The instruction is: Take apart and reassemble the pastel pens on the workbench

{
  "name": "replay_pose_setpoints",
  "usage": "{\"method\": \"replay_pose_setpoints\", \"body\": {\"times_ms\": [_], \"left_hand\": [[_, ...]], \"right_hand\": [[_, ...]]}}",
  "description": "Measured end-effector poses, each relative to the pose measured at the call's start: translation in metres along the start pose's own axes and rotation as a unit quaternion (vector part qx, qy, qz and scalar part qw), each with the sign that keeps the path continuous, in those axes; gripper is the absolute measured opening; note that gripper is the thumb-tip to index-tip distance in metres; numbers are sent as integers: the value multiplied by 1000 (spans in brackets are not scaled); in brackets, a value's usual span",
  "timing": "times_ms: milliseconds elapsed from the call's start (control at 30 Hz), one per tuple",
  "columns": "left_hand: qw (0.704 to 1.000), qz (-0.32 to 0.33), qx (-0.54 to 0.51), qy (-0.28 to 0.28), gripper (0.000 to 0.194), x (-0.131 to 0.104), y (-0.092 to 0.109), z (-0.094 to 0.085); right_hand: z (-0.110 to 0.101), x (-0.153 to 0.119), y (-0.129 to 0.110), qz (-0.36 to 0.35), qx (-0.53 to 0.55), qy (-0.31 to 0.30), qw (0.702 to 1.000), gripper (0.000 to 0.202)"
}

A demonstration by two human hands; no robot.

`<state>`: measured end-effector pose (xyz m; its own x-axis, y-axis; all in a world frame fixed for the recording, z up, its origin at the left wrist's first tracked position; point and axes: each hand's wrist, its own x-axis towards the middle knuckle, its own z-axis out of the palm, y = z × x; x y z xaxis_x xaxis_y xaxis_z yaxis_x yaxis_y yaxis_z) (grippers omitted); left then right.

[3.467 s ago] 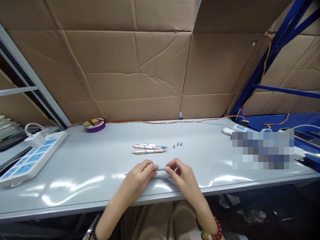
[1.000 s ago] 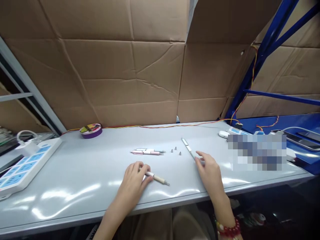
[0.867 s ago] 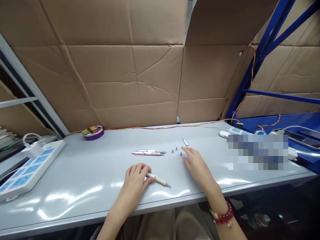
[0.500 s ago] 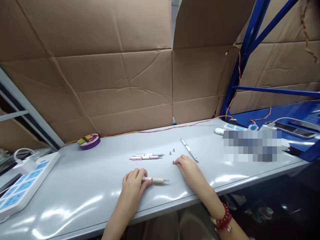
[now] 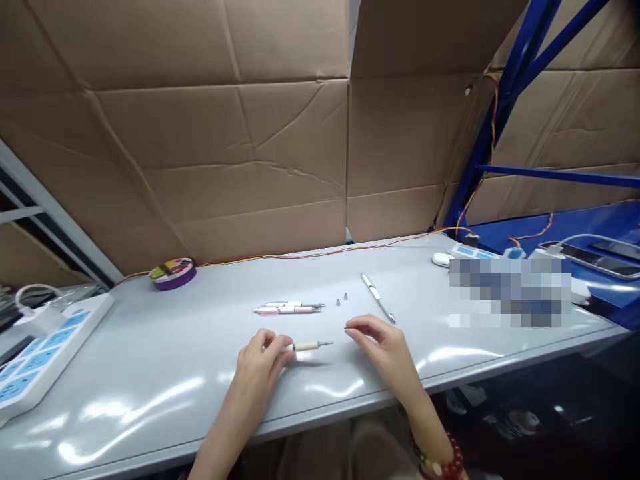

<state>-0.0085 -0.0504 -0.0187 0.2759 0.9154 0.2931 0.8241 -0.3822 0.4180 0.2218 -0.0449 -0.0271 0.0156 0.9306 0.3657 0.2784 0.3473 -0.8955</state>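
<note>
My left hand (image 5: 263, 360) is closed around the white rear of a pen with a cream grip (image 5: 306, 346). Its thin bare metal tip points right, slightly above the table. In my right hand (image 5: 377, 343), thumb and forefinger pinch a small metal pen tip cone (image 5: 345, 328), mostly hidden by the fingertips. Two more little metal cones (image 5: 338, 302) stand on the table beyond the hands. Behind my left hand lie a pink and white pen (image 5: 287, 310) and a blue and white pen (image 5: 280, 304), side by side. A white and grey pen (image 5: 378, 298) rests diagonally beyond my right hand.
A power strip (image 5: 50, 360) with a plugged-in charger lies at the left. A purple tape roll (image 5: 175, 275) sits by the cardboard wall (image 5: 240, 147). Thin wires (image 5: 280, 255) run along the table's back edge. Phones (image 5: 595, 259) and a blurred patch are at the right.
My right hand has picked up one metal cone from the table and turned its wrist. My left hand has lifted the pen slightly. The camera view has shifted a little.
</note>
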Motion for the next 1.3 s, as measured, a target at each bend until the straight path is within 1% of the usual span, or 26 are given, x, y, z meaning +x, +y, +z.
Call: {"method": "replay_pose_setpoints", "body": {"times_ms": [100, 233, 467, 600, 667, 800, 1033, 1200, 1300], "left_hand": [[1000, 1, -13, -5, 24, -1, 3, -3], [1000, 13, -17, -7, 24, -1, 5, -4], [1000, 24, -10, -3, 22, -1, 3, -2], [1000, 26, -8, 1, 23, 0, 4, -2], [1000, 29, -8, 5, 23, 0, 4, -2], [999, 41, -4, 5, 23, 0, 4, -2], [999, 42, 30, 14, 22, -1, 4, -1], [997, 58, 54, 12, 21, -1, 5, -1], [995, 72, 73, -2, 20, -2, 4, 1]], "right_hand": [[-3, -4, -2, 29, 89, 4, 996, 12], [0, -5, -3, 36, 125, -40, 991, 9], [6, -6, -7, 5, 87, -64, 994, 8], [5, -6, -8, -13, 75, -51, 996, 7], [6, -6, -7, -20, 67, -54, 996, 6], [9, -6, -6, -30, 45, -81, 995, 7], [16, -8, -7, -60, 22, -85, 994, 11], [16, -8, -8, -56, 12, -76, 995, 10], [16, -7, -9, -51, 4, -80, 995, 10]]}}
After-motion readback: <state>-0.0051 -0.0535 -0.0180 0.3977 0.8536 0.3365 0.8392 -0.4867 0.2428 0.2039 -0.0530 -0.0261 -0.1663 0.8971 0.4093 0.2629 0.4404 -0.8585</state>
